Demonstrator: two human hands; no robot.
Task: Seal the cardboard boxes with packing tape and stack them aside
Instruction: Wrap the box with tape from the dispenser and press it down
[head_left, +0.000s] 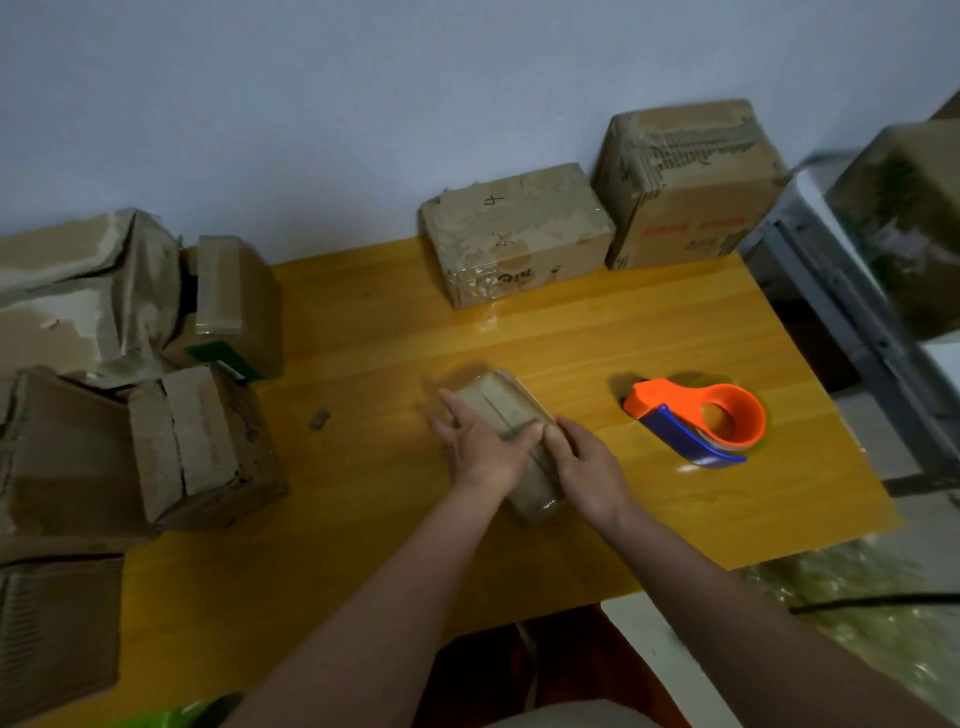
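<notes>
Hands flat, neither clenched: left hand (480, 446) and right hand (584, 467) press the small brown taped cardboard box (511, 410) mid yellow wooden desk (363, 332). Orange-and-blue tape dispenser (698, 420) lies near. Uneven pressing could probably wrinkle the tape.

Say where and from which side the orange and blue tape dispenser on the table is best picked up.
Grip the tape dispenser by its orange ring, coming from above on the right with the right hand, probably. The ring is the rounded, open end; the blue blade end points toward the near table edge and is best avoided. It lies free on the table.
</notes>
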